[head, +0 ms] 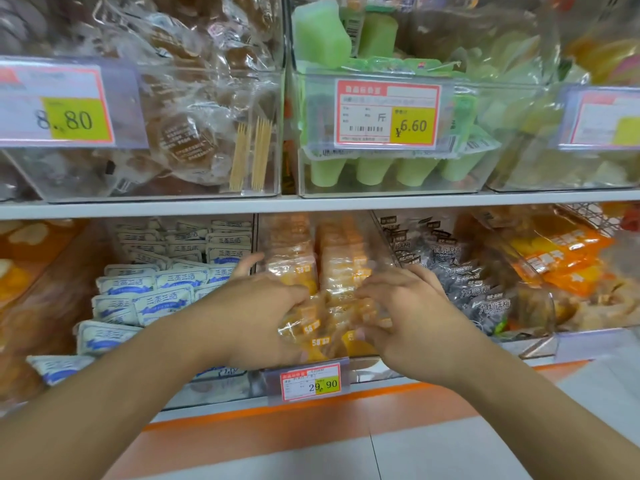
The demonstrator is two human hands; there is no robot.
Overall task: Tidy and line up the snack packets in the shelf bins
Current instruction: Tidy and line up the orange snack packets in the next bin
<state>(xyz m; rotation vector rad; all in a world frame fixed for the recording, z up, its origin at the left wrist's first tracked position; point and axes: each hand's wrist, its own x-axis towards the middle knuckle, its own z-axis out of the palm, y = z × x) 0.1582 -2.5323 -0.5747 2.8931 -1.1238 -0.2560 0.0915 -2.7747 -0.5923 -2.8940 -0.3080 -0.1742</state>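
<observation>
Orange snack packets point(341, 268) in clear wrappers fill the middle bin of the lower shelf, stacked in two rows toward the back. At the front of that bin lies a loose, jumbled heap of the same packets point(320, 327). My left hand point(258, 313) grips the heap from the left, fingers curled round the wrappers. My right hand point(410, 310) grips it from the right, fingertips tucked into the packets. A price tag point(310, 382) reading 29.90 hangs on the bin's front, just below both hands.
White and blue packets point(156, 289) fill the bin to the left, dark plum packets point(464, 275) the bin to the right, orange bags point(557, 258) farther right. Clear bins above hold brown cakes point(180, 133) and green jelly cups point(381, 168). The white shelf edge point(311, 202) runs overhead.
</observation>
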